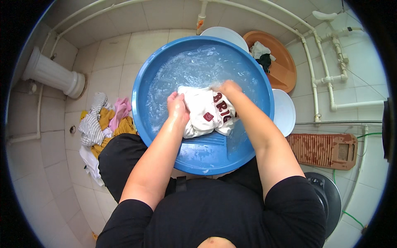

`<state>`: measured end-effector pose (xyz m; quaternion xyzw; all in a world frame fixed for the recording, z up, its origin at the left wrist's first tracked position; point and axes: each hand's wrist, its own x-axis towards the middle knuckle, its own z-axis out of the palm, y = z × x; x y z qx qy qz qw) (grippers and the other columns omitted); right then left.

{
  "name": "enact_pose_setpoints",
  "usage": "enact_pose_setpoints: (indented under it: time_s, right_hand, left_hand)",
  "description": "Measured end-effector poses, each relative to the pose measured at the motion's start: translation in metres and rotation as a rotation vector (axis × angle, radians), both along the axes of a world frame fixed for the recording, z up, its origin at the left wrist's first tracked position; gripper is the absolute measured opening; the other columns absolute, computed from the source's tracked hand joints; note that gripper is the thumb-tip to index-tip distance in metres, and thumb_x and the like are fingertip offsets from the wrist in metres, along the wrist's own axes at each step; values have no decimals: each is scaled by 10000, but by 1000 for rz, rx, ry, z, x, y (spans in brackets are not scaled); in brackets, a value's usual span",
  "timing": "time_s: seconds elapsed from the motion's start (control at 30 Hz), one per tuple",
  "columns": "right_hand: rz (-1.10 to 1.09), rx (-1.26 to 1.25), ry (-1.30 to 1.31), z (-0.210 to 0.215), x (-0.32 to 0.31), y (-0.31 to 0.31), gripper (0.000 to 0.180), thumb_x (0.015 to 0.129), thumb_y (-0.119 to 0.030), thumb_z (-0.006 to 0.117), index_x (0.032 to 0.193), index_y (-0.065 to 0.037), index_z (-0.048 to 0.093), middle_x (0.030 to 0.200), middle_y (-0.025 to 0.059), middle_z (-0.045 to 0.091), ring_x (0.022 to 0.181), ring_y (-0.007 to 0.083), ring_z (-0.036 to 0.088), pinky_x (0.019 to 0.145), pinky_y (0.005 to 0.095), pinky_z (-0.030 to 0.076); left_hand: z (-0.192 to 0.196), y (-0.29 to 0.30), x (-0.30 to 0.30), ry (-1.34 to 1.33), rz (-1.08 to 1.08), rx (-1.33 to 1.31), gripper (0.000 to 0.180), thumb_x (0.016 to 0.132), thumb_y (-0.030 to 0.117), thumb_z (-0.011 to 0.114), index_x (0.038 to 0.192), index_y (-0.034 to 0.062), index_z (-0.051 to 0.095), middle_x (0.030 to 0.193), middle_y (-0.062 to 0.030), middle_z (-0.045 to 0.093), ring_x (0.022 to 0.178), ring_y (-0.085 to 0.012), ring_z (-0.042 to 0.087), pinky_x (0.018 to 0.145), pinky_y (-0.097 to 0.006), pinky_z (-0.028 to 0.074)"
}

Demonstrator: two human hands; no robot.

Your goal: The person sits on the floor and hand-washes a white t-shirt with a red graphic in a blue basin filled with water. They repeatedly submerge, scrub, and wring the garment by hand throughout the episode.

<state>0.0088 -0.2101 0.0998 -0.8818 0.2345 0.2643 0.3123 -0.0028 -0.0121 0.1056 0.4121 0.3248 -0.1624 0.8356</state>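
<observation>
A large blue basin (142, 89) with soapy water stands on the tiled floor in front of me. In it lies a wet white garment (202, 109) with dark red lettering, bunched up on the ribbed blue washboard (202, 144) at the basin's near side. My left hand (177, 108) grips the garment's left side. My right hand (229, 87) is closed on its upper right edge. Both forearms are wet.
A pile of striped, pink, yellow and white clothes (101, 126) lies on the floor at the left. Behind the basin stand a white basin (225, 33) and an orange basin (281, 62) holding clothes. A brown washboard (322, 151) lies at the right, a white pedestal (51, 74) at far left.
</observation>
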Motion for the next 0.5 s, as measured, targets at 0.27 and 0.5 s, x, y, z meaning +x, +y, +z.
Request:
enact_pose_setpoints:
  time_s: [0.27, 0.5]
  right_hand:
    - [340, 201, -899, 66, -49, 111, 228, 652, -188, 690, 797, -39, 597, 1085, 105, 534, 921, 279, 560, 761, 321, 467]
    - [437, 64, -1332, 72, -67, 127, 198, 615, -226, 669, 683, -83, 551, 783, 69, 569, 659, 261, 549, 598, 358, 466]
  left_hand:
    - [-7, 13, 4, -48, -246, -546, 474, 858, 529, 411, 1059, 114, 521, 1004, -126, 566, 954, -245, 551, 844, -399, 446]
    - [-8, 10, 6, -67, -441, -669, 283, 888, 328, 466, 1042, 94, 512, 962, -111, 571, 861, -243, 569, 749, -386, 479]
